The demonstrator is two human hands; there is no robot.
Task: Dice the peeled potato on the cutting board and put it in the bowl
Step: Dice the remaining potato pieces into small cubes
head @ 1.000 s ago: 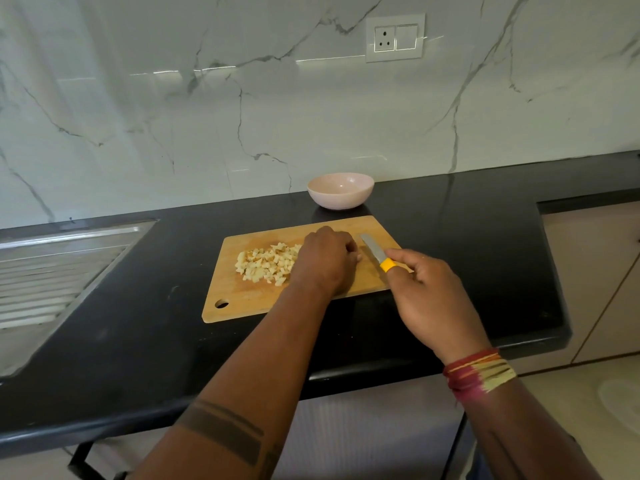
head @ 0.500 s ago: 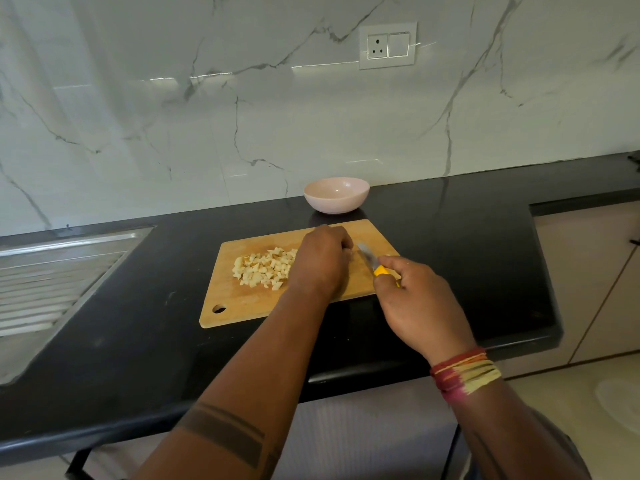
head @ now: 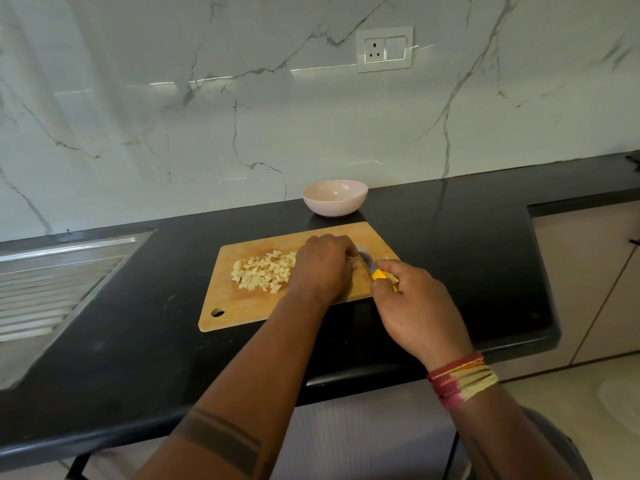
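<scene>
Knife [head: 367, 263] drawn in close against the left hand [head: 323, 266], a moment ago clear of it: dicing goes on, bowl [head: 335, 197] unfilled.
Head view: right hand [head: 414, 306] grips the yellow handle; left hand curls over a last potato bit, mostly hidden. Pale diced potato [head: 265, 270] is heaped on the cutting board [head: 242, 306].

Both forearms are bare, with no sleeves in view. The left forearm [head: 242, 393] carries a dark tattoo [head: 221, 441] of parallel bands, one broad and the others thin, running across it near the elbow. Wound threads [head: 462, 379] in maroon, red, orange and pale yellow circle the right wrist, several strands deep.
</scene>
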